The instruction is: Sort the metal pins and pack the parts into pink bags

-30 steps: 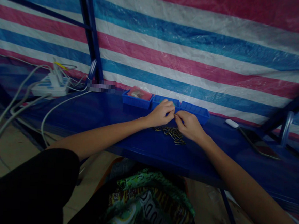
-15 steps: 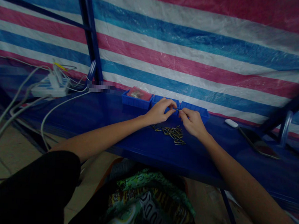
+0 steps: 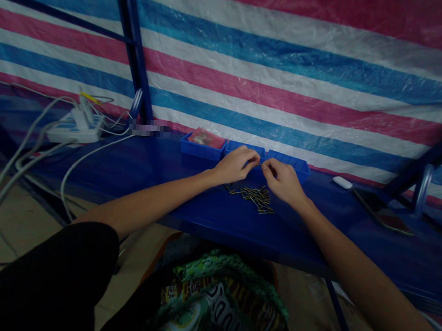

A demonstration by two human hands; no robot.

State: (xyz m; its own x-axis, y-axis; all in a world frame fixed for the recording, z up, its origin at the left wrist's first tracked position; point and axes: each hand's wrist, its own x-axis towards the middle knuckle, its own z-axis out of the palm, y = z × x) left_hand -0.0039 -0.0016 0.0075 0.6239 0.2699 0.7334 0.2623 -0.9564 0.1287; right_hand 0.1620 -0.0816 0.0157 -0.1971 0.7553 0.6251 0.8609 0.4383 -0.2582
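My left hand (image 3: 238, 164) is closed in a pinch just in front of the blue bins. Facing it, my right hand (image 3: 282, 179) pinches too, its fingertips almost meeting the left ones. Between them shows a bit of a thin metal pin (image 3: 260, 164), mostly covered by the fingers. Below the hands, a loose pile of thin brass-coloured pins (image 3: 257, 197) lies on the blue table (image 3: 217, 215). Their exact kind is too small to make out.
Behind the hands stand a blue bin (image 3: 201, 152) with a red-lined bag, a middle blue bin (image 3: 245, 148) and a right blue bin (image 3: 291, 163). A white case (image 3: 342, 182) and a phone (image 3: 382, 212) lie right. Left is a power strip (image 3: 75, 129) with cables.
My fingertips have drawn closer together, and the right fingers have curled in toward the left. Less of the thin pin shows between them. The pile looks unchanged.
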